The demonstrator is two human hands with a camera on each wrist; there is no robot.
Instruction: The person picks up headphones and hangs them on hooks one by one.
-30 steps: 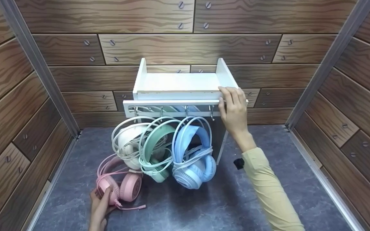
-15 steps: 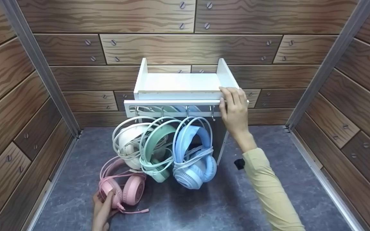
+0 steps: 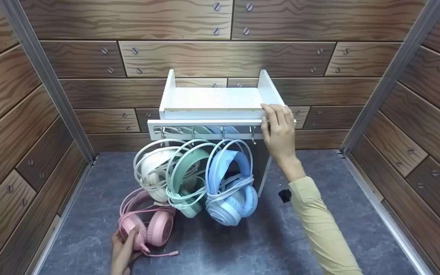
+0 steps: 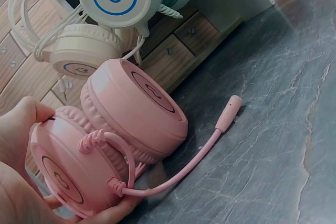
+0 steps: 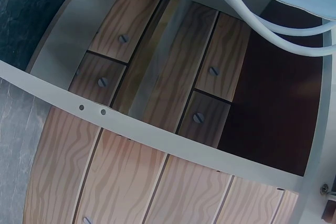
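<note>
A pink headset point(image 3: 160, 228) with a thin boom microphone hangs low at the left front. My left hand point(image 3: 123, 248) grips it by one ear cup; in the left wrist view the thumb and fingers wrap that ear cup point(image 4: 63, 166). My right hand point(image 3: 281, 131) holds the right end of the front rail on a white rack point(image 3: 208, 122), thumb in front and fingers over the top. From the rail's hooks hang a white headset point(image 3: 157, 162), a green headset point(image 3: 189, 164) and a light blue headset point(image 3: 225, 172). The right wrist view does not show the right hand.
The rightmost hook point(image 3: 253, 135) carries no headset. Above the rail is the rack's white shelf point(image 3: 212, 98) with raised sides. A dark marbled floor point(image 3: 90, 214) lies below, enclosed by wood-patterned walls point(image 3: 224, 57) with grey metal posts point(image 3: 50, 84) at the corners.
My left hand has shifted the pink headset slightly to the right and nearer to me. The right hand stays on the rail, and the hanging headsets keep their places.
</note>
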